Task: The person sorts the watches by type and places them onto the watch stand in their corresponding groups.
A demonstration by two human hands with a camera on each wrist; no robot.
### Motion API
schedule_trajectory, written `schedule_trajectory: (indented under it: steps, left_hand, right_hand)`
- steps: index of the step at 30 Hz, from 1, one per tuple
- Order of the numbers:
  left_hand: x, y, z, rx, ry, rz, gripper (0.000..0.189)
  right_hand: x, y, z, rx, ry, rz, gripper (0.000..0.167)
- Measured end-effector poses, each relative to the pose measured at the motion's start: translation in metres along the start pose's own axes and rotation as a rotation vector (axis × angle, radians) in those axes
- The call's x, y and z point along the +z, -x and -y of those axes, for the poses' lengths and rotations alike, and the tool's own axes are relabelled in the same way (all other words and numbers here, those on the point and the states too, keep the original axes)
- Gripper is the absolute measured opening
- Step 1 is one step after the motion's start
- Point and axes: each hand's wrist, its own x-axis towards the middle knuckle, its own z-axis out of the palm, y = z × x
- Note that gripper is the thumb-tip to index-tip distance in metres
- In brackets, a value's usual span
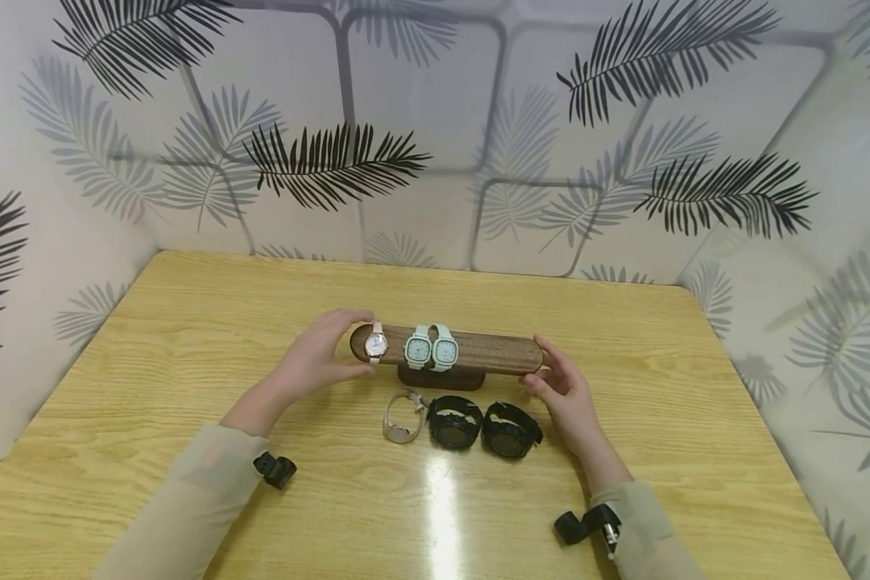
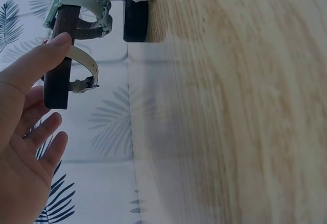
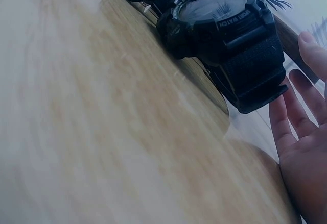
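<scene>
A dark wooden watch stand [image 1: 500, 352], a long bar on a short base, stands on the table. A white-strapped watch [image 1: 376, 345] is looped round its left end, and two mint-green watches [image 1: 417, 350] sit side by side left of its middle. My left hand [image 1: 319, 354] grips the bar's left end between thumb and fingers, beside the white-strapped watch. At the bar's right end, my right hand [image 1: 567, 395] holds it by thumb and fingertips. In front lie a pale-strapped watch [image 1: 400, 433] and two black sport watches [image 1: 455, 423] [image 3: 219, 35].
The wooden table [image 1: 319, 499] reaches back to a wall [image 1: 420, 97] with a leaf pattern. Small black cameras [image 1: 275, 470] are worn at both wrists. The black watches lie close by the right hand.
</scene>
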Motion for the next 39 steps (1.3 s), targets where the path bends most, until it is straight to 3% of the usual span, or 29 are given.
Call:
schedule_trajectory:
  steps: [9,19,39]
  left_hand:
    - [0.005,-0.007,-0.004,-0.006,-0.006,0.035,0.066]
    - [0.013,-0.018,-0.012,0.067,-0.026,0.035,0.065]
    - [0.014,-0.020,-0.018,0.024,-0.034,0.065,0.075]
  right_hand:
    - [0.001,0.001,0.001,0.003,0.006,-0.008,0.058]
    - [0.002,0.001,0.002,0.006,0.003,0.001,0.059]
    - [0.001,0.000,0.001,0.012,-0.002,0.004,0.060]
